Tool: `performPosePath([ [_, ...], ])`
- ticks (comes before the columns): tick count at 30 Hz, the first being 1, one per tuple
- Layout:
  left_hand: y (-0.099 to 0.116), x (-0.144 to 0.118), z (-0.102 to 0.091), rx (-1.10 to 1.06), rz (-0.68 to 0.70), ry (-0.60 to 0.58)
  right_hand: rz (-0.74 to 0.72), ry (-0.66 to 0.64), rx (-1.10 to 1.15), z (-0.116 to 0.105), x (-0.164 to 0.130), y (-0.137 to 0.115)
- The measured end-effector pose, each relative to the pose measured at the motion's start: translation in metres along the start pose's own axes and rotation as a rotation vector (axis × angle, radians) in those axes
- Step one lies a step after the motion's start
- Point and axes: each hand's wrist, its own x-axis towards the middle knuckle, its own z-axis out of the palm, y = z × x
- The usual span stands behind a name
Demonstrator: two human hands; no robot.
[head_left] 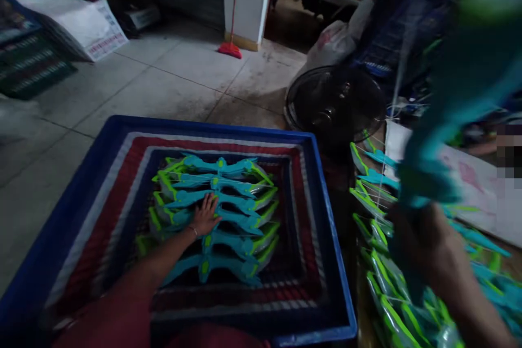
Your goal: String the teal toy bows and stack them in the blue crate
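- The tiled floor [171, 81] takes up most of the view, grey and scuffed, with grout lines running across it.
- A stack of blue crates [326, 261] stands on that floor directly below the camera; red and white rims of the crates nested inside show between the outer wall and the bottom.
- A pile of toy bows [383, 304] in clear wrappers, teal with lime-green tips, lies just to the right of the crates.
- A row of the same toy bows, the packed bows [228, 212], lies in the bottom of the innermost crate, overlapping one after another from the far side toward the near side.
- A black fan [334, 103] rests face-up on the floor beyond the far right corner of the crates.
- A folded printed box [77, 22] leans at the far left of the floor.
- The raised bow [428, 168] is held up at the right, close to the camera and badly blurred, teal with a green patch.
- The right hand [424, 250] is closed round the lower part of the raised bow, above the pile; its fingers are too blurred to make out singly.
- The left hand [206, 215] reaches down into the crate, palm down, fingers spread flat on the packed bows near the middle of the row, gripping nothing.
- A red broom [230, 49] stands against the white pillar at the back.
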Motion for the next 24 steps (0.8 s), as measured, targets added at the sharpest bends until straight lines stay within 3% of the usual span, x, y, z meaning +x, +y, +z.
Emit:
performPosePath([
  [2, 0.004, 0.007, 0.005, -0.001, 0.009, 0.008, -0.375, -0.208, -0.404, 0.085, -0.004, -0.01],
  [4, 0.006, 0.009, 0.01, -0.009, 0.019, 0.021, -0.641, -0.499, -0.808, 0.178, -0.013, -0.006],
  [5, 0.006, 0.009, 0.012, -0.015, 0.022, 0.029, -0.704, -0.616, -0.862, 0.225, -0.02, 0.001],
  [8, 0.001, 0.008, 0.02, -0.032, 0.033, 0.067, -0.773, -0.798, -0.917, 0.348, -0.042, 0.035],
  [11, -0.005, 0.007, 0.031, -0.043, 0.051, 0.117, -0.784, -0.875, -0.95, 0.43, -0.054, 0.076],
  [13, -0.007, 0.007, 0.037, -0.049, 0.057, 0.142, -0.776, -0.891, -0.971, 0.464, -0.054, 0.099],
  [16, -0.007, 0.007, 0.043, -0.062, 0.059, 0.165, -0.772, -0.901, -1.004, 0.491, -0.051, 0.124],
  [24, -0.005, 0.008, 0.052, -0.098, 0.033, 0.235, -0.819, -0.85, -1.097, 0.511, -0.045, 0.147],
])
